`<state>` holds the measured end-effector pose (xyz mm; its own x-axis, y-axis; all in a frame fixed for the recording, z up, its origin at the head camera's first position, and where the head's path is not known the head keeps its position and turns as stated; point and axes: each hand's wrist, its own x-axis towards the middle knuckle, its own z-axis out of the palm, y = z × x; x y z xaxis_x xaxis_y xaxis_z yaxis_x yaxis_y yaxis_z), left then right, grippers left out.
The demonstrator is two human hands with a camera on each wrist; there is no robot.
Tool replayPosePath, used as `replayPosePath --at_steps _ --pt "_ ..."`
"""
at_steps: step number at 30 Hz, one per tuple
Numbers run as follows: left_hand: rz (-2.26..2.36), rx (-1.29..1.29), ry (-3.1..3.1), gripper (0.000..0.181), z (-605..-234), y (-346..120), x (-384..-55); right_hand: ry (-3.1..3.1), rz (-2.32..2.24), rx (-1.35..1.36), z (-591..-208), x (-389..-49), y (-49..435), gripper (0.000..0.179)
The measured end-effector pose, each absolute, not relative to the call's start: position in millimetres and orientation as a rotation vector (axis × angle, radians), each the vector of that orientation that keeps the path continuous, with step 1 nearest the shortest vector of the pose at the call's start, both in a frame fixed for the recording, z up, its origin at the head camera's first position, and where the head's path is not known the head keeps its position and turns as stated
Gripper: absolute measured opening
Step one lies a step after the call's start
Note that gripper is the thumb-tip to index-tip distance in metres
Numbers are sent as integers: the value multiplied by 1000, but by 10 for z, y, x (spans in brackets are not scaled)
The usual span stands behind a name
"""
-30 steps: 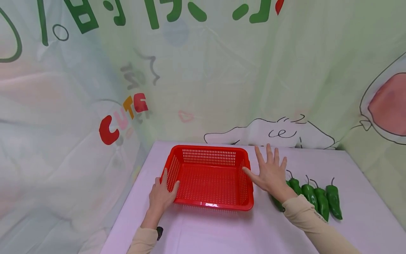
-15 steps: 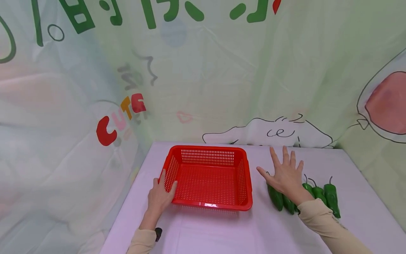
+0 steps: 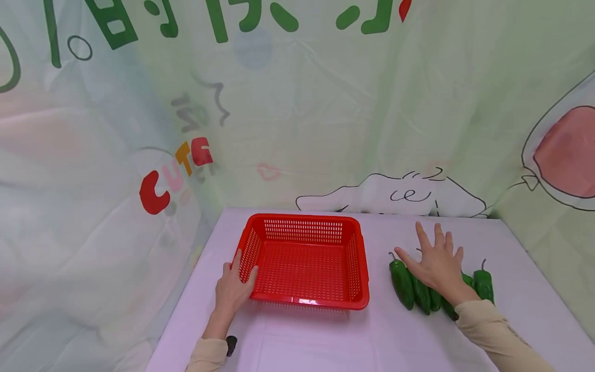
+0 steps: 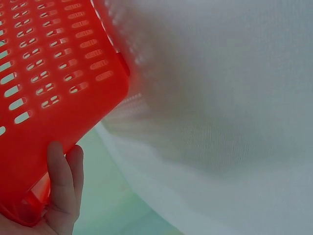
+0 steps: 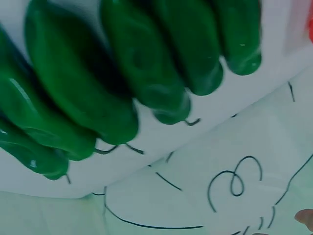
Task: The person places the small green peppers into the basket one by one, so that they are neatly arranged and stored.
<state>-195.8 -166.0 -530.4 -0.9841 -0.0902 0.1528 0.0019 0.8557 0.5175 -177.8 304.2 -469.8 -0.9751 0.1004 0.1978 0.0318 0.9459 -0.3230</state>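
A red plastic basket (image 3: 325,301) with slotted walls stands in the middle of the head view, with nothing in it. My left hand (image 3: 231,290) grips its left rim, thumb over the inner side. In the left wrist view, the fingers (image 4: 61,178) lie against the basket's outer wall (image 4: 36,134). To the basket's right lies a row of several green peppers (image 3: 401,284) with thin stems. My right hand (image 3: 438,266) hovers over the row, fingers spread, and hides part of it. The right wrist camera shows the glossy peppers (image 5: 73,78) close up, side by side.
A pale lilac table (image 3: 316,341) bears the basket and the peppers. Behind it and at both sides hang pale curtains (image 3: 297,119) with printed drawings and letters. A small dark object (image 3: 231,345) shows by the left wrist.
My right hand has moved from the basket's right rim rightward over the peppers, uncovering those at the left end of the row. The left hand and the basket have stayed put.
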Motion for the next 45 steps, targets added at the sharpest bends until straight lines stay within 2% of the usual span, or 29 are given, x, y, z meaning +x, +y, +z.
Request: replayPosePath --at_steps 23,34,45 --pt "-785 80 -2843 76 -5316 -1714 -1951 -2944 561 -306 -4965 -1628 3805 96" --pt "-801 74 -2837 76 -5295 -1700 -1954 -2828 728 -338 -5065 -1546 4229 74" --pt "-815 89 -2839 75 -5269 -1670 -1948 -2810 776 -529 -5113 -1448 4458 68"
